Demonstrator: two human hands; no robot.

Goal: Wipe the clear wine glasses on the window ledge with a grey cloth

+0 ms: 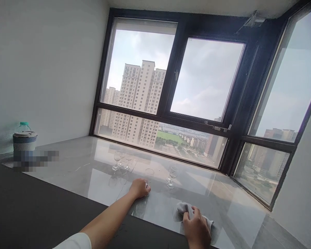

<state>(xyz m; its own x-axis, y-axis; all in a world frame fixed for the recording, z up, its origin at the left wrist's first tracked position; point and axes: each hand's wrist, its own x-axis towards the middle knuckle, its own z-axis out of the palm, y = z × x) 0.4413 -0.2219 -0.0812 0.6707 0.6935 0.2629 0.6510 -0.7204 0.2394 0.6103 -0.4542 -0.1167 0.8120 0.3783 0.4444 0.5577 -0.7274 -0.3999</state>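
My left hand (140, 188) is clamped on a wine glass (149, 172), lower centre on the window ledge (75, 166); my right hand (197, 230) clutches a grey cloth (180, 209). More glasses (172, 174) stand near it. The label by the jug (24, 138), far left, is blurred.

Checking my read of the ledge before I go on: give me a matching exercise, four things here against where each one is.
Things
1. small grey cloth
2. lone clear stemmed glass
3. three clear stemmed glasses
4. green-capped clear plastic bottle

Places
A. standing together untouched, nearer the window
B. held low down by the left hand
C. by the left wall
D. bunched under the right hand

Pairs: 1-D, 2-B, 3-A, 4-C.
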